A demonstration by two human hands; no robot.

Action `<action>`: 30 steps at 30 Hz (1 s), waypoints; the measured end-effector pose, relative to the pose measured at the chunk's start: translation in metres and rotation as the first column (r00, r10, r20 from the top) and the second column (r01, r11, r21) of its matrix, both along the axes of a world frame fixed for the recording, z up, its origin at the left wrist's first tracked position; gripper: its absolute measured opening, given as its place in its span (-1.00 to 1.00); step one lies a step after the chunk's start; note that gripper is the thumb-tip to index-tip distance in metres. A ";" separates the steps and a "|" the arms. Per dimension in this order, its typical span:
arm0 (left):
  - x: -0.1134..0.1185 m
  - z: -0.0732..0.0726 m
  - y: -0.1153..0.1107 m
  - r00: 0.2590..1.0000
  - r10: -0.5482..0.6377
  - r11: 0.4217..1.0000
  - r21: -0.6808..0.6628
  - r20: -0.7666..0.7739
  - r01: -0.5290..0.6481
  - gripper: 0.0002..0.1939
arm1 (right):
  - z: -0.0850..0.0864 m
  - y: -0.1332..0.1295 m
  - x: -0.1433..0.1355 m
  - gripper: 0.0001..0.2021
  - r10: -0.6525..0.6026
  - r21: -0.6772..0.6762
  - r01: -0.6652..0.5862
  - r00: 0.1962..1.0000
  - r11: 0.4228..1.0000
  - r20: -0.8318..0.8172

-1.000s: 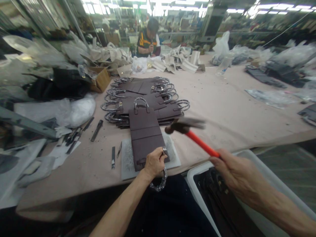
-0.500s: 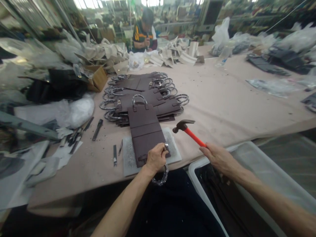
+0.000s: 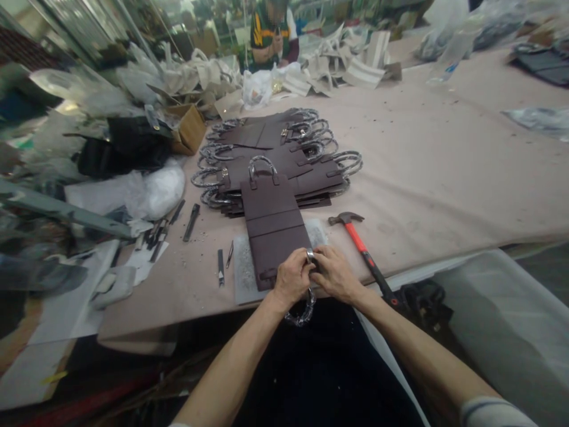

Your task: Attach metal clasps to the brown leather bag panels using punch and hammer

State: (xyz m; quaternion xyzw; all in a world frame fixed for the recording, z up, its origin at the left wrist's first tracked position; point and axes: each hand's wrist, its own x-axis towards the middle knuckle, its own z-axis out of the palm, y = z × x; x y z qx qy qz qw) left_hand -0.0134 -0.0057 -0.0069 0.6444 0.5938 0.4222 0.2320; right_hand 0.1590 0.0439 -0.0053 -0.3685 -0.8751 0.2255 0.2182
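A dark brown leather bag panel (image 3: 276,228) lies lengthwise at the table's front edge, partly over a pale slab (image 3: 243,270). At the panel's near right corner, the closed fingers of my left hand (image 3: 292,276) pinch a small shiny metal fitting (image 3: 310,255). My right hand (image 3: 336,274) meets it from the other side, fingertips closed around the same fitting; its exact shape is hidden. Below my hands hangs a plastic-wrapped bag handle (image 3: 303,313). To the right rests a claw hammer (image 3: 357,237) with a red and black grip, touched by neither hand.
Behind the panel is a stack of brown bag panels (image 3: 267,160) with wrapped handles. A dark flat tool (image 3: 221,268), a thin pointed tool (image 3: 230,254) and a dark rod (image 3: 191,222) lie left. A white bin (image 3: 502,296) stands right; a person (image 3: 273,35) sits opposite.
My right hand has let go of the hammer, which now lies on the table, and has moved left to the fitting beside my left hand. The view has tilted down.
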 end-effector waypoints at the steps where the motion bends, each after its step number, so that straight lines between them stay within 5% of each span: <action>1: -0.001 0.000 0.002 0.997 0.037 0.999 -0.030 0.064 -0.035 -0.84 | -0.003 -0.003 -0.006 -0.57 -0.010 -0.021 0.010 1.000 1.000 0.012; 3: -0.008 0.003 0.008 0.943 0.198 0.979 -0.108 0.268 -0.175 -0.90 | -0.006 -0.007 -0.011 -0.53 -0.056 -0.028 0.057 0.997 0.998 0.053; 5: -0.024 0.009 0.015 0.779 0.370 0.929 -0.186 0.506 -0.320 -0.77 | -0.006 -0.008 -0.010 -0.50 -0.071 -0.034 0.075 0.993 0.997 0.095; 7: -0.051 0.017 0.017 0.637 0.429 0.897 -0.224 0.641 -0.380 -0.63 | -0.003 -0.006 -0.007 -0.51 -0.065 -0.053 0.072 0.990 0.996 0.126; 8: -0.068 0.021 0.015 0.631 0.437 0.893 -0.224 0.641 -0.390 -0.59 | -0.002 -0.005 -0.006 -0.51 -0.059 -0.062 0.068 0.989 0.996 0.134; 10: -0.108 0.029 0.005 0.724 0.503 0.864 -0.248 0.471 -0.439 -0.59 | 0.001 -0.003 -0.006 -0.51 -0.051 -0.070 0.062 0.988 0.996 0.144; 12: -0.150 0.034 -0.012 0.798 0.597 0.783 -0.276 0.083 -0.557 -0.65 | 0.003 -0.003 -0.006 -0.53 -0.044 -0.064 0.054 0.989 0.997 0.143; 16: -0.221 0.032 -0.049 0.618 0.493 0.594 -0.282 -0.613 -0.753 -0.73 | 0.010 -0.006 -0.013 -0.71 -0.056 -0.001 0.057 0.991 0.998 0.124; 20: -0.253 0.025 -0.072 0.516 0.350 0.478 -0.324 -0.782 -0.816 -0.66 | 0.019 -0.003 -0.027 -0.79 0.044 0.054 -0.055 0.981 0.997 0.187; 22: -0.245 0.025 -0.075 0.496 0.366 0.538 -0.256 -0.787 -0.803 -0.64 | 0.023 0.004 -0.035 -0.82 0.126 0.040 -0.141 0.957 0.989 0.263; 25: -0.205 0.028 -0.072 0.596 0.382 0.774 -0.108 -0.706 -0.624 -0.71 | 0.028 0.017 -0.043 -0.88 0.248 0.018 -0.275 0.892 0.961 0.377; 27: -0.167 0.030 -0.067 0.733 0.259 0.914 -0.085 -0.629 -0.396 -0.79 | 0.029 0.026 -0.047 -0.88 0.326 0.014 -0.370 0.835 0.929 0.443; 30: -0.119 0.032 -0.055 0.777 0.001 0.984 -0.140 -0.630 -0.114 -0.87 | 0.029 0.032 -0.049 -0.87 0.400 0.049 -0.496 0.752 0.867 0.524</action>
